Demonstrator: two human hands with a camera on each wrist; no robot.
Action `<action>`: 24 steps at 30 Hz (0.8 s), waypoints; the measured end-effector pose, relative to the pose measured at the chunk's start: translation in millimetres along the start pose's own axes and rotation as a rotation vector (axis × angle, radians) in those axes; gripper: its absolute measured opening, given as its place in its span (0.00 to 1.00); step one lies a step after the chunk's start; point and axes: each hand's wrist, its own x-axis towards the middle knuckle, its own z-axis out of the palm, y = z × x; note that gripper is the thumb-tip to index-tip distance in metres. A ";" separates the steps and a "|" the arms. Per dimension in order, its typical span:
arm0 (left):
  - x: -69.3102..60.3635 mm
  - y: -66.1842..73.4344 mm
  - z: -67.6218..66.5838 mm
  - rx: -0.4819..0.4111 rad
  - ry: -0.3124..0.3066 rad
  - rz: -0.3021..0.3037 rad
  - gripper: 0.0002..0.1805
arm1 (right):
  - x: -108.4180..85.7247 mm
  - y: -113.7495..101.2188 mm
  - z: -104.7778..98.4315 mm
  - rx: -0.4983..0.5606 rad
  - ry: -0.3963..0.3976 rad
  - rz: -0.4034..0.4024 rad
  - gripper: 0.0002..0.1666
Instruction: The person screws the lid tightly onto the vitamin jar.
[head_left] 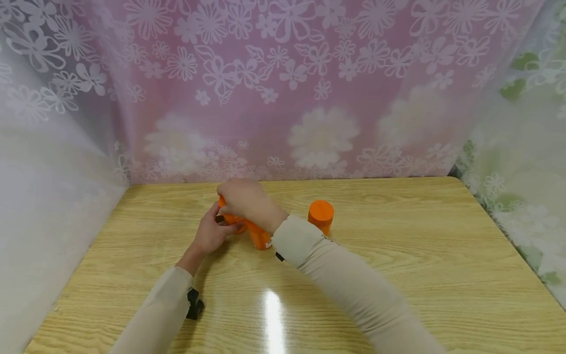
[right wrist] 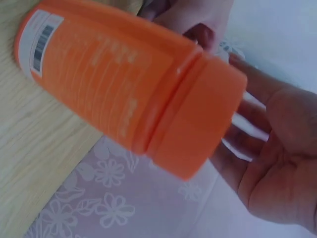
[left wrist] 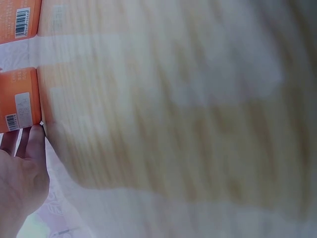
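My left hand holds the lower part of an orange bottle at the left of the table. In the left wrist view its fingers lie against that bottle, close to the base. My right hand reaches across and grips the same bottle's top from above. Much of this bottle is hidden by my hands and a second orange bottle. That second bottle looms large in the right wrist view, with its lid on, in front of my right hand.
A third orange bottle stands farther right, partly behind my right sleeve. Under everything is a wood-grain table. Flower-patterned curtains hang behind its far edge and along both sides.
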 end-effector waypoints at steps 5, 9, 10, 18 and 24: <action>-0.9 -0.8 -0.5 -0.014 0.006 0.020 0.33 | 3.3 -12.4 4.8 -0.054 0.037 0.160 0.23; -1.5 -0.6 0.7 -0.012 0.016 0.056 0.25 | 2.8 -18.0 7.2 -0.073 0.055 0.217 0.22; -1.7 -0.7 1.0 -0.010 0.018 0.060 0.23 | 2.6 -18.6 8.2 -0.075 0.056 0.222 0.22; -2.5 -1.6 1.6 -0.011 0.017 0.018 0.26 | -0.3 -12.2 8.5 -0.055 0.032 0.207 0.36; -1.1 -1.3 0.6 0.011 0.020 0.007 0.36 | 0.3 0.4 -9.7 0.056 -0.029 -0.053 0.29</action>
